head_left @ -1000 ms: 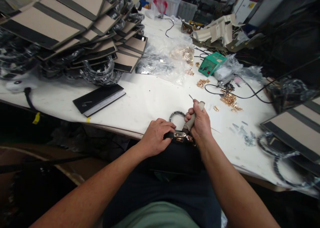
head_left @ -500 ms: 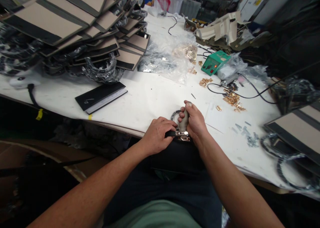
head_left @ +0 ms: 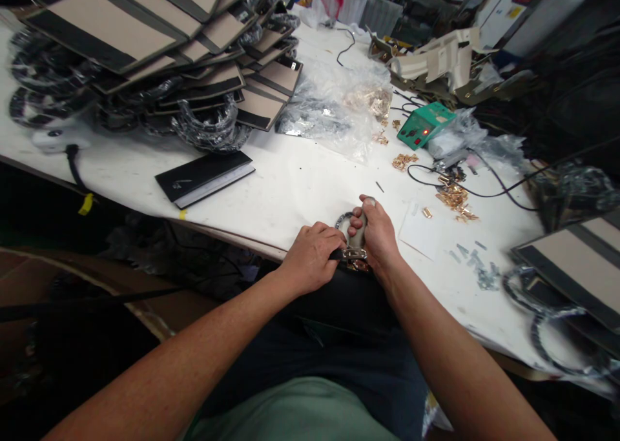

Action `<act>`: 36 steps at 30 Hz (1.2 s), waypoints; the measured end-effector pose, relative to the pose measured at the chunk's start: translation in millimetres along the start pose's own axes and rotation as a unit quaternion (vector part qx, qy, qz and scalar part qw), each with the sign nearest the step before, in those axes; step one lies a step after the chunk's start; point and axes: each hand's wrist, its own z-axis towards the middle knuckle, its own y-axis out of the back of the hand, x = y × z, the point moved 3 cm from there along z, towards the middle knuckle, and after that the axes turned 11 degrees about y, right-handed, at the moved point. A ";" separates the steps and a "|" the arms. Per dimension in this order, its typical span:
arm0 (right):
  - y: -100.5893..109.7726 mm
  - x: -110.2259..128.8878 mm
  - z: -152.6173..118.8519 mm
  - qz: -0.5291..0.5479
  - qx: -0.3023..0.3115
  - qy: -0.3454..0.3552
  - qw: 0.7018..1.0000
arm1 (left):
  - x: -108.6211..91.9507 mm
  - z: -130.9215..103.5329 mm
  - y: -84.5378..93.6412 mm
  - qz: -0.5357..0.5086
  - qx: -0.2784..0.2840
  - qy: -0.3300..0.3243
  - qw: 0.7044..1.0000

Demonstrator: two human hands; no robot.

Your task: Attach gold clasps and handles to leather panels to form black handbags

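Observation:
At the table's front edge, my left hand (head_left: 314, 258) is closed on a black strap (head_left: 337, 254) with shiny gold-toned metal hardware (head_left: 356, 254) at its end. My right hand (head_left: 381, 234) wraps around an olive-grey piece (head_left: 357, 235), thumb on top; its exact kind is unclear. That piece rises from just behind the hardware. A ring-shaped handle wrapped in clear plastic (head_left: 343, 218) shows behind both hands. Below them lies a dark bag-like body (head_left: 334, 299) over my lap, mostly hidden in shadow.
Plastic-wrapped bags (head_left: 140, 21) are stacked at left, beside a black notebook-like item (head_left: 206, 177). A green box with a red light (head_left: 425, 124), gold-coloured metal parts (head_left: 454, 197), grey metal strips (head_left: 477, 263) and a white paper (head_left: 417, 231) lie right. More bag pieces (head_left: 576, 257) sit far right.
The camera view has shifted slightly, so the table things appear a little to the right. The metal hardware looks slightly turned; both hands keep their holds.

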 end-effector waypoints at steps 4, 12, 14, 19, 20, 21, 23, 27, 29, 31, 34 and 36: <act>-0.9 -0.3 0.0 -0.009 0.008 0.000 1.000 | -1.0 0.3 -1.7 0.003 -0.003 0.009 1.000; -0.5 -4.0 0.7 -0.033 0.021 0.001 0.999 | -0.6 3.6 -3.6 0.013 0.000 0.026 1.000; -0.5 -4.5 0.6 -0.034 0.025 0.001 0.999 | -0.9 4.7 -4.1 0.015 0.001 0.026 1.000; -1.3 -4.9 -0.3 -0.039 0.032 0.002 0.999 | -2.3 7.1 -4.4 0.020 -0.004 0.032 0.999; -1.6 -5.0 -0.3 -0.040 0.032 0.000 0.999 | -2.6 7.4 -4.3 0.022 -0.003 0.033 0.999; -1.9 -5.0 -0.3 -0.040 0.032 -0.001 0.999 | -2.8 7.7 -4.3 0.022 -0.001 0.034 0.999; -2.4 -4.8 -0.1 -0.038 0.034 -0.002 0.999 | -3.1 8.1 -4.3 0.021 0.003 0.033 0.999; -2.3 -5.9 -0.2 -0.037 0.036 0.000 0.999 | -2.9 8.5 -4.6 0.018 -0.002 0.030 0.999; -2.2 -8.3 -0.5 -0.040 0.036 0.004 0.999 | -2.3 8.5 -5.2 0.022 -0.005 0.027 0.999; -2.8 -10.4 -0.5 -0.039 0.037 0.005 0.999 | -1.6 8.3 -5.8 0.027 -0.008 0.023 0.999; -4.2 -3.2 0.8 -0.013 0.036 0.003 0.999 | -0.3 7.8 -5.6 0.028 -0.013 0.016 0.999; -1.4 17.6 0.2 0.009 0.015 0.047 0.999 | 0.4 7.6 -4.9 0.021 -0.014 0.011 1.000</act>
